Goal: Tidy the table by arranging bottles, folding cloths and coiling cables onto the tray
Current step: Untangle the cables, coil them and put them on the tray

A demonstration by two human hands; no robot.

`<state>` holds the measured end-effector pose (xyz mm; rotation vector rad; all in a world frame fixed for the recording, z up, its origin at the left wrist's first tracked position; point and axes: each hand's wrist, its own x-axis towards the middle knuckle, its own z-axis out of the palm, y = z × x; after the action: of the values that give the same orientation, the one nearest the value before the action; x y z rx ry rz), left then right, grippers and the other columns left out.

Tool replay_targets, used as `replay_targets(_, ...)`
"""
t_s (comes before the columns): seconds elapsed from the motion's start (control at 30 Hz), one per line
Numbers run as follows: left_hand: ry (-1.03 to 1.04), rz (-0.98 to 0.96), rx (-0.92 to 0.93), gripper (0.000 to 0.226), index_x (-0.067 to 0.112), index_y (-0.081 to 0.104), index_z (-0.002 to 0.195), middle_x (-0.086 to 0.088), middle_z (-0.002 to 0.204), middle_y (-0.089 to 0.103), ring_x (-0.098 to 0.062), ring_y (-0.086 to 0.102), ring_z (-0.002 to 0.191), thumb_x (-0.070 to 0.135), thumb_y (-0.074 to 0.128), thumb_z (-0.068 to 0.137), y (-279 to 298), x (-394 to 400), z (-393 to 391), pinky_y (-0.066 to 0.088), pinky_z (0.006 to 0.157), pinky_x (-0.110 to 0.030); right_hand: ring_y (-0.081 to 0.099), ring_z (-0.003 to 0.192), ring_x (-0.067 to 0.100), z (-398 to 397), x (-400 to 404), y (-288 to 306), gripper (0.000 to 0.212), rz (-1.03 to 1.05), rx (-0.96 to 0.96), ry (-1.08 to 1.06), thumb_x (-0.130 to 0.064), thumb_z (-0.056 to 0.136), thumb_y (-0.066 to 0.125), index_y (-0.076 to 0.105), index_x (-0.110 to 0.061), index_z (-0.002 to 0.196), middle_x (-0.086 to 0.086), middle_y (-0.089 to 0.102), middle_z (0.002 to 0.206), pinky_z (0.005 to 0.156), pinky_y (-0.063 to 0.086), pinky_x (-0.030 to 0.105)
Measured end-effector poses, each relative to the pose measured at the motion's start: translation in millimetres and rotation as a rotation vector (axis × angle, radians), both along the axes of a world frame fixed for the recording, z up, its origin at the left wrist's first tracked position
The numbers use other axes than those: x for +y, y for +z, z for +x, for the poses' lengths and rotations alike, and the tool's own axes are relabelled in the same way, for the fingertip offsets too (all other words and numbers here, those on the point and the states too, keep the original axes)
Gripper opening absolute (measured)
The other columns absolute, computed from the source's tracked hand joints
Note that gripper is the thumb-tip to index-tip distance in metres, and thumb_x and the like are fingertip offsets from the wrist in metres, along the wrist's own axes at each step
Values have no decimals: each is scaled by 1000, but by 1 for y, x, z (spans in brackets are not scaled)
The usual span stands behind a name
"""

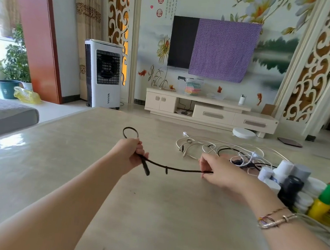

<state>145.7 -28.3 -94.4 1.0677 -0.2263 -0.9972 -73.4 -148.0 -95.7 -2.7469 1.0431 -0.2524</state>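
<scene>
A black cable (173, 168) stretches between both hands above the beige table (79, 158). My left hand (131, 151) is closed on it, with a small loop sticking up behind the fingers and the plug end hanging below. My right hand (218, 171) pinches the cable's other part between thumb and fingers. A tangle of white and black cables (217, 148) lies on the table behind my right hand. Bottles (292, 184) stand crowded at the right edge: white ones, a black one, a yellow one with a green cap.
A grey cushion (8, 116) borders the table's left side. Beyond the table stand a white air cooler (103, 73), a cream TV cabinet (210, 110) and a wall TV part-covered by purple cloth (224, 51). No tray is in view.
</scene>
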Motion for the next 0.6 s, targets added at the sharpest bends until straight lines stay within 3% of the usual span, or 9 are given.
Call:
replay_targets(0.07, 15, 15, -40, 35, 12, 36, 70, 8, 33, 25, -4, 21, 23, 14, 28, 104, 2, 2, 9, 27, 32, -14, 63, 88, 16, -2, -2, 0, 24, 10, -45, -8, -9, 81, 63, 49, -28, 76, -2, 68, 96, 75, 52, 32)
replay_targets(0.17, -14, 59, -126, 34, 12, 37, 71, 8, 34, 26, -3, 20, 24, 13, 30, 104, 5, 8, 18, 17, 28, -12, 64, 84, 12, -4, -3, -1, 24, 52, -87, -16, -9, 81, 65, 55, -28, 72, -4, 70, 87, 59, 49, 19)
replay_targets(0.27, -172, 118, -189, 31, 11, 39, 73, 6, 40, 34, -2, 22, 26, 15, 33, 104, 7, 14, 11, 18, 27, -13, 64, 76, 8, 3, 1, 0, 19, 54, -135, 2, -12, 80, 68, 63, -28, 72, -9, 69, 75, 74, 52, 28)
replay_targets(0.3, -228, 136, -199, 30, 12, 39, 74, 5, 42, 37, -2, 24, 27, 16, 34, 104, 8, 14, 6, 19, 27, -12, 62, 72, 5, 6, 5, 1, 17, 88, -192, 22, -11, 81, 69, 65, -26, 73, -9, 69, 73, 73, 51, 26)
replay_targets(0.4, -309, 149, -218, 29, 13, 41, 74, -2, 53, 44, -5, 35, 32, 18, 38, 103, 10, 13, -11, 27, 31, -12, 55, 61, -2, 14, 19, 5, 16, 160, -376, 109, -7, 82, 70, 68, -21, 75, -6, 68, 69, 63, 43, 11)
replay_targets(0.5, -332, 180, -355, 22, 10, 46, 81, -7, 64, 58, -13, 56, 46, 19, 45, 101, 10, 13, -25, 45, 42, -18, 53, 59, 1, 20, 29, 7, 16, 178, -446, 157, -11, 82, 71, 67, -24, 72, -5, 68, 70, 62, 41, 17)
replay_targets(0.6, -405, 190, -439, 16, 9, 49, 91, -10, 75, 68, -17, 67, 62, 23, 50, 99, 11, 16, -31, 54, 52, -23, 54, 63, 13, 23, 33, 4, 18, 157, -389, 168, -14, 82, 71, 67, -27, 71, -2, 68, 73, 64, 42, 24)
